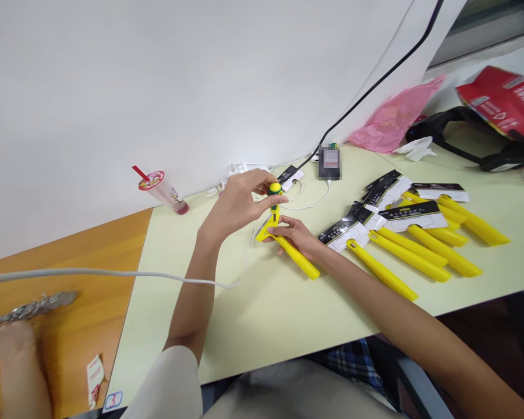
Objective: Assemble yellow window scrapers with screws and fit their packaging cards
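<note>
My left hand [242,201] is closed on the rounded handle of a small yellow-and-green screwdriver [275,190]. It stands upright, its tip end down at the head of a yellow scraper [299,259]. My right hand [294,235] is closed around that scraper near its head, with the long handle slanting toward me. Where the screwdriver tip meets the head is too small to make out. To the right of my right hand lie several more yellow scrapers [384,272] with black-and-white cards on their heads.
A plastic cup with a red straw [163,191] stands by the wall. Cables and a dark box [330,162] lie at the back. A pink bag [395,116], black frame [449,137] and red package [502,99] sit at right. Another person's hand [11,343] is at the orange table.
</note>
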A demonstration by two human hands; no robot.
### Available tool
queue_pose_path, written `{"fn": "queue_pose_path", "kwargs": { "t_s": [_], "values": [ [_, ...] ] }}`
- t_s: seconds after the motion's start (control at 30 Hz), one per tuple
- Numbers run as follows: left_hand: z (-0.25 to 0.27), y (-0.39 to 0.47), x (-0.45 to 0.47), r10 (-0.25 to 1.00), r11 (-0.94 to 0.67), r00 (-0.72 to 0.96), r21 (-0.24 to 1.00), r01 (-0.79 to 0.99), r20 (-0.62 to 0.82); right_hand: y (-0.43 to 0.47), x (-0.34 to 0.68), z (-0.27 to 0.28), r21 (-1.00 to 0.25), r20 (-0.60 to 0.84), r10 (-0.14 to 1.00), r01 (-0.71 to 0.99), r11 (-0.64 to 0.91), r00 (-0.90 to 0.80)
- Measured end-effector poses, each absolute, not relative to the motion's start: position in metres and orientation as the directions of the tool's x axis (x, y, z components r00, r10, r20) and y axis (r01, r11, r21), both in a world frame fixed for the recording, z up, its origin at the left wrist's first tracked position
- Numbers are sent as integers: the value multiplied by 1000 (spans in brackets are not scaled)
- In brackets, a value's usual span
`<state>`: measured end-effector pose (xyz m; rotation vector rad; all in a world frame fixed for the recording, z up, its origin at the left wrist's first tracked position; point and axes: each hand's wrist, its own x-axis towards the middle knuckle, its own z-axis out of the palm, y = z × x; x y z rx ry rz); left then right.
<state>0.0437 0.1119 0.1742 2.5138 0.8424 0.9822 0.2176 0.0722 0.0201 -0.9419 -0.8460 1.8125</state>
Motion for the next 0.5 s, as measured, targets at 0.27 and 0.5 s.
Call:
{"fn": "queue_pose_path", "kwargs": {
  "t_s": [0.27,0.5],
  "values": [
    [174,112,44,632,-771,589,484,413,504,72,217,18,-837,-245,919,-411,-361,-309],
    [175,111,44,638,-767,590,478,427,495,72,217,20,-836,-252,919,-410,-365,-303]
  ]
}}
